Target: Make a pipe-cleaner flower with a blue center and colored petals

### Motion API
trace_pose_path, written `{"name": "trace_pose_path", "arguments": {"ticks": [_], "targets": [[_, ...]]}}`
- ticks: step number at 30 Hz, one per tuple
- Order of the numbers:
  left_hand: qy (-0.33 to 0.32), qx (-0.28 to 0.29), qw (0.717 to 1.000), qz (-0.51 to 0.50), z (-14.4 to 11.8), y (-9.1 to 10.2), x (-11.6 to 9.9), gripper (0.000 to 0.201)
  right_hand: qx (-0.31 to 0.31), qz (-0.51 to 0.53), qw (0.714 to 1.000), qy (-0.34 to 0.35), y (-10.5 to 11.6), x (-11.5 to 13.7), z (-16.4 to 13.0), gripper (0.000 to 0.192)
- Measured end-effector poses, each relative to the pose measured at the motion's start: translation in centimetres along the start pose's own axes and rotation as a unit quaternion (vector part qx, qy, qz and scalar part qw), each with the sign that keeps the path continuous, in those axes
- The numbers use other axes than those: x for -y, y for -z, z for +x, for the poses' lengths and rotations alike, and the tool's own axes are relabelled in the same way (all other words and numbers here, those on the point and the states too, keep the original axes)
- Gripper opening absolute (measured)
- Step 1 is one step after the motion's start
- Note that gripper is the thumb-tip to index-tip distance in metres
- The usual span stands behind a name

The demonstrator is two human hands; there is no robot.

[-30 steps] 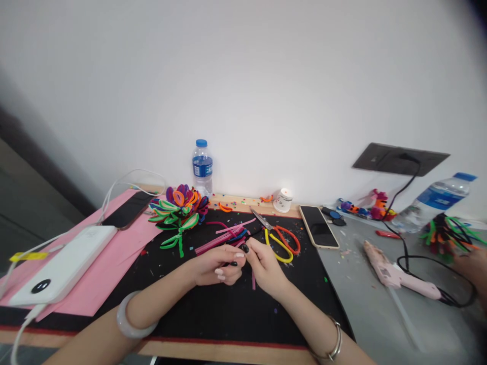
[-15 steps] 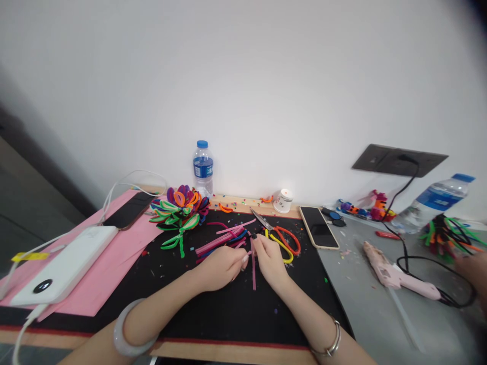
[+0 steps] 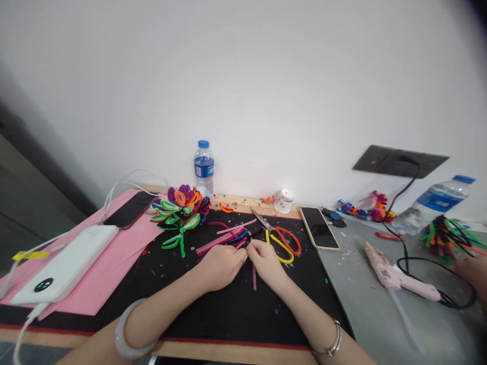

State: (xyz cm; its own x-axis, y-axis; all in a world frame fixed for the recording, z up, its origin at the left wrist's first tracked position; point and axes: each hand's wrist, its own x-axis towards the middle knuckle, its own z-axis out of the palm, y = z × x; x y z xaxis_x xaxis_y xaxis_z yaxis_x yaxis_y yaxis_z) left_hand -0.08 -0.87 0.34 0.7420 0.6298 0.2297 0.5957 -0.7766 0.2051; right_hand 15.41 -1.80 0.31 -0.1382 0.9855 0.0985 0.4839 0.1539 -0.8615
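My left hand (image 3: 222, 266) is closed, its thumb and fingertips pinching at a pink pipe cleaner (image 3: 254, 278) whose free end hangs down onto the black mat (image 3: 213, 314). Against it, my right hand (image 3: 266, 261) is also closed in a pinch on the pipe cleaner; the small part between the fingertips is mostly hidden. Just behind the hands lies a bundle of pink, purple and blue pipe cleaners (image 3: 216, 241). Scissors (image 3: 283, 243) with one red and one yellow handle lie close beyond my right hand.
A colourful pipe-cleaner bouquet (image 3: 180, 213) lies left, near a water bottle (image 3: 204, 167). Pink sheets (image 3: 91, 289) carry a power bank (image 3: 68, 263) and a phone (image 3: 129, 210). A paper cup (image 3: 283, 201), another phone (image 3: 319, 228) and a pink glue gun (image 3: 399, 279) are right, beside another person's hand (image 3: 474, 271).
My left hand has moved slightly right and up, and its fingertips now meet my right hand's. The right fingers have curled in closer around the small part.
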Motion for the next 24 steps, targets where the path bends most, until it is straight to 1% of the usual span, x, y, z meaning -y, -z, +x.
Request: {"name": "trace_pose_path", "arguments": {"ticks": [5, 10, 12, 14, 15, 17, 20, 24], "targets": [[0.007, -0.011, 0.999, -0.033, 0.0, -0.1, 0.2, 0.027, 0.023, 0.053, 0.998, 0.003, 0.0, -0.4, 0.1, 0.026], [0.017, 0.007, 0.998, -0.055, 0.0, 0.1, 0.3, 0.026, 0.040, 0.090, 0.995, 0.008, 0.0, -0.6, 0.1, 0.026], [0.026, 0.005, 0.995, -0.101, 0.0, 0.3, 0.2, 0.025, 0.046, 0.099, 0.994, 0.018, 0.1, -0.3, 0.0, 0.026], [0.036, 0.010, 0.982, -0.187, 0.0, 0.7, 0.1, 0.025, 0.052, 0.100, 0.993, 0.029, 0.3, 0.0, 0.0, 0.027], [0.043, 0.017, 0.969, -0.242, 0.1, 0.8, 0.1, 0.027, 0.055, 0.098, 0.993, 0.034, 0.4, 0.1, 0.0, 0.028], [0.060, 0.033, 0.932, -0.357, 0.1, 0.9, 0.1, 0.030, 0.053, 0.092, 0.993, 0.041, 0.4, 0.3, -0.1, 0.029], [0.082, 0.050, 0.861, -0.500, 0.3, 0.6, 0.3, 0.031, 0.050, 0.097, 0.993, 0.048, 0.4, 0.4, -0.1, 0.030], [0.102, 0.081, 0.766, -0.630, 0.5, 0.4, 0.4, 0.032, 0.052, 0.120, 0.990, 0.058, 0.3, 0.4, -0.4, 0.029]]}}
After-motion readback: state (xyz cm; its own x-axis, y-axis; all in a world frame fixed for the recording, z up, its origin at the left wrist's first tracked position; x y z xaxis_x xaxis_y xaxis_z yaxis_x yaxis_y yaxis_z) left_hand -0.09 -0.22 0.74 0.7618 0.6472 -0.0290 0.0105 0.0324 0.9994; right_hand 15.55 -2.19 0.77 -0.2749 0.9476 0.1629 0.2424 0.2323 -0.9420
